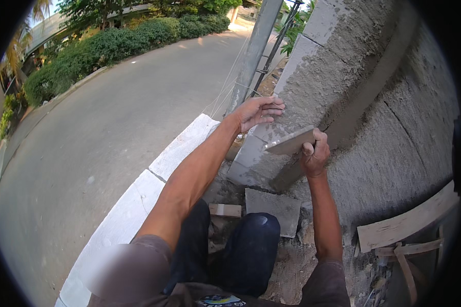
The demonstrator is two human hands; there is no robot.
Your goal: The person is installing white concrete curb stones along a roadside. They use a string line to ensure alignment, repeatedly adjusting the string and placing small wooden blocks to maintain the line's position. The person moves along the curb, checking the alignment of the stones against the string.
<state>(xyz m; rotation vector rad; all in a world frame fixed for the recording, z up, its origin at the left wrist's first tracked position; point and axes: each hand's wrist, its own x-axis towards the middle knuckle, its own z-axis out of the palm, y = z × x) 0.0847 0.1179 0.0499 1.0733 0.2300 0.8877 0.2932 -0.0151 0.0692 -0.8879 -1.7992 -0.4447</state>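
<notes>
My right hand point(316, 153) grips a flat rectangular plastering float point(292, 142) by its right end; the float tilts over the wet mortar. Below it, a smooth wet strip of mortar point(351, 120) runs up between the wall's top and its rough grey face. My left hand point(261, 112) is open, with loosely bent, dusty fingers over the left edge of the block wall point(246, 156). A thin string point(251, 90) runs from the metal pole to that hand; whether the fingers touch it I cannot tell.
A grey metal pole point(254, 51) and dark rebar point(274, 51) rise beyond my left hand. White blocks point(123, 210) line the road point(102, 117) at left. By my knees lies a grey slab point(274, 207). A curved board point(410, 217) stands at lower right.
</notes>
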